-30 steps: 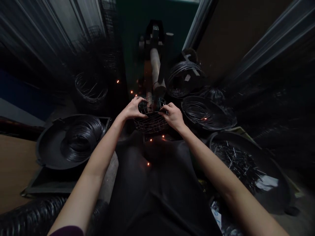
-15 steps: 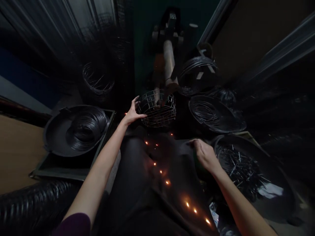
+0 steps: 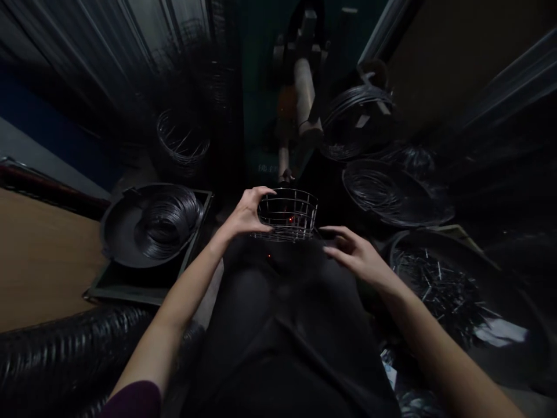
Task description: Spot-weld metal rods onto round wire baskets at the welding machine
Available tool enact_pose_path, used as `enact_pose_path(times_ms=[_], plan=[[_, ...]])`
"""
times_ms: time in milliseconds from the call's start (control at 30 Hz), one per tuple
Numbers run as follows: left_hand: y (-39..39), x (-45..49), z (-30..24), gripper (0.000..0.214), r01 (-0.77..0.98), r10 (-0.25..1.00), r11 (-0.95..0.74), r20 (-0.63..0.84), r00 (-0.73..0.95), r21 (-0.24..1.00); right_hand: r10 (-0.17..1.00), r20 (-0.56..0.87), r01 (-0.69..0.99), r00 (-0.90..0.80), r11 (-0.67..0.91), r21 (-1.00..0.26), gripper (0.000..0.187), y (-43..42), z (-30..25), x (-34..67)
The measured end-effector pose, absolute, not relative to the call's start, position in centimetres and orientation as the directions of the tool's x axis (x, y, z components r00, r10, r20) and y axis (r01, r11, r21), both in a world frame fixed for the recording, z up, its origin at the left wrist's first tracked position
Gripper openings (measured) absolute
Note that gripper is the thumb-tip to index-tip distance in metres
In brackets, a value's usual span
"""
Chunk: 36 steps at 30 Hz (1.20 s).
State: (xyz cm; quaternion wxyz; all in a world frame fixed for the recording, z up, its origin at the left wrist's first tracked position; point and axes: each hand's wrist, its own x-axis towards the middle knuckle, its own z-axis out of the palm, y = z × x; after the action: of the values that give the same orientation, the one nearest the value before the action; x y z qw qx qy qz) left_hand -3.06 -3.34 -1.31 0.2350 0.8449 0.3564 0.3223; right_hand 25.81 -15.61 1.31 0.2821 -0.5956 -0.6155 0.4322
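Note:
A round wire basket (image 3: 308,213) of thin metal rods sits tilted in front of the welding machine's lower rod. My left hand (image 3: 250,213) is closed around its left side, fingers over the upper rim and thumb below. To the right of the basket is my right hand (image 3: 350,249), its thumb and fingers apart and pointing at the basket's lower right edge. Whether a thin dark line at those fingertips is a piece of wire I cannot make out. Above the basket is the machine's thick metal arm (image 3: 304,96), with the thinner lower rod (image 3: 284,159) beneath it.
At left, a black basin (image 3: 119,232) holds coiled wire rings (image 3: 167,223). Stacked wire hoops (image 3: 183,139) stand behind it. On the right are a basin of short metal rods (image 3: 435,290), another of wire rings (image 3: 374,188) and a hoop bundle (image 3: 359,101). Dark cloth (image 3: 287,337) covers my lap.
The basket has come down and nearer, tilting in my left hand, off the lower rod. My right hand has risen toward it and its fingers have spread. The bright sparks have mostly faded.

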Motion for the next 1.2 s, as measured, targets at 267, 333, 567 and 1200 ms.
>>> enact_pose_path(times_ms=[267,333,567,1200], plan=[[-4.2,-0.5,0.8,0.062,0.565,0.714,-0.692,0.309,0.628,0.45,0.969,-0.037,0.823,-0.243,0.186,-0.538,0.027,-9.8,3.0,20.1],[-4.0,-0.5,0.6,0.061,0.559,0.726,-0.68,0.33,0.604,0.474,0.94,0.014,0.896,-0.341,0.33,-0.298,0.036,-10.4,2.7,19.9],[-2.7,-0.3,0.3,0.058,0.532,0.745,-0.658,0.357,0.564,0.533,0.892,0.035,0.892,-0.452,0.451,0.028,0.036,-9.8,3.2,20.6],[1.7,0.0,0.5,0.063,0.525,0.758,-0.646,0.38,0.53,0.554,0.899,0.001,0.892,-0.438,0.434,0.129,0.034,-5.3,5.5,20.2]])
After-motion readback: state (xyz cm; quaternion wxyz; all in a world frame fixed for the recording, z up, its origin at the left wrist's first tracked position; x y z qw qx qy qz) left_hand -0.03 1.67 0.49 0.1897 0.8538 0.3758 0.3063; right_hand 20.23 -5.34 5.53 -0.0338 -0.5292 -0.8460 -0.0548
